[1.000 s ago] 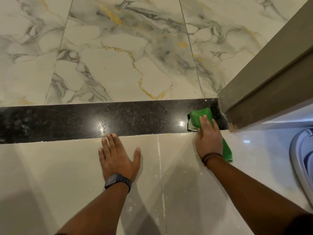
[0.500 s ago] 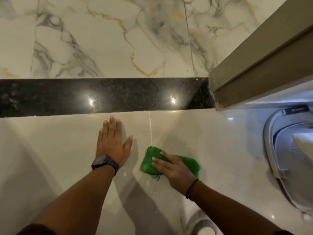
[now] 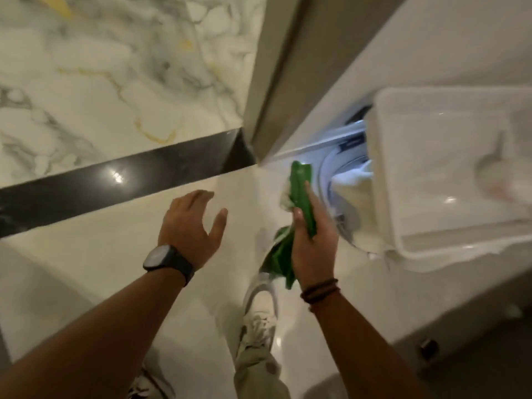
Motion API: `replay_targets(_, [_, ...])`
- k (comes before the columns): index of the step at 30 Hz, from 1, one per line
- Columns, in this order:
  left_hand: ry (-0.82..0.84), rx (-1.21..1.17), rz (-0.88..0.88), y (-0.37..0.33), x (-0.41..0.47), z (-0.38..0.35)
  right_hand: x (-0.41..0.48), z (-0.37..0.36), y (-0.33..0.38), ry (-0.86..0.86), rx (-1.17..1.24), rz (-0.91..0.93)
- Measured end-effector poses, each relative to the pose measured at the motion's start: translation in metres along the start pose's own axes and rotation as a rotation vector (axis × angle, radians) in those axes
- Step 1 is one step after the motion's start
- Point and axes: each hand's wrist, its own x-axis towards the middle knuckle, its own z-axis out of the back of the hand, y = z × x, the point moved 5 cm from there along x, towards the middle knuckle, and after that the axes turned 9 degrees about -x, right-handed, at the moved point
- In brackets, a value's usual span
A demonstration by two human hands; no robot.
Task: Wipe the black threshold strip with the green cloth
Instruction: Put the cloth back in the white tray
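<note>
The black threshold strip (image 3: pixel 121 180) runs slanted across the floor, from the left edge up to the door frame. My right hand (image 3: pixel 313 243) is lifted off the floor and grips the green cloth (image 3: pixel 300 185), which hangs crumpled above and below the fist. My left hand (image 3: pixel 190 226) hovers above the pale tile below the strip, fingers spread, holding nothing. It wears a dark wristwatch. Neither hand touches the strip.
A grey-brown door frame (image 3: pixel 288 82) rises at the strip's right end. A white plastic tub (image 3: pixel 449 174) sits at the right beside a pale round appliance opening (image 3: pixel 345 174). My shoe and trouser leg (image 3: pixel 259 321) stand on the tile below the hands. Marble floor (image 3: pixel 100 67) lies beyond the strip.
My right hand left the strip, dragged the cloth back over the tile, then lifted it off the floor. My left hand rose from the tile. The view tilted and swung right.
</note>
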Motion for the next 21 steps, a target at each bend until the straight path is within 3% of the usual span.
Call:
replay_targets(3, [0.057, -0.053, -0.206, -0.111, 0.022, -0.011, 0.039, 0.118, 0.019, -0.268, -0.085, 0.083])
replay_targets(6, [0.061, -0.115, -0.378, -0.203, 0.038, -0.03, 0.081, 0.193, -0.001, -0.352, -0.231, 0.046])
replay_targets(9, [0.113, -0.128, -0.452, -0.266, 0.05, -0.059, 0.122, 0.214, -0.046, -0.249, -0.393, -0.081])
replay_targets(12, [0.168, 0.002, -0.53, -0.296, 0.059, -0.093, 0.149, 0.198, -0.083, -0.09, -0.569, -0.036])
replay_targets(15, [0.179, 0.149, -0.609, -0.303, 0.067, -0.125, 0.165, 0.174, -0.111, 0.059, -0.755, 0.064])
replay_targets(18, [0.24, 0.305, -0.648, -0.296, 0.071, -0.151, 0.17, 0.159, -0.136, 0.184, -0.913, 0.039])
replay_targets(21, [0.232, 0.335, -0.673, -0.295, 0.071, -0.156, 0.166, 0.155, -0.139, 0.179, -0.914, 0.055])
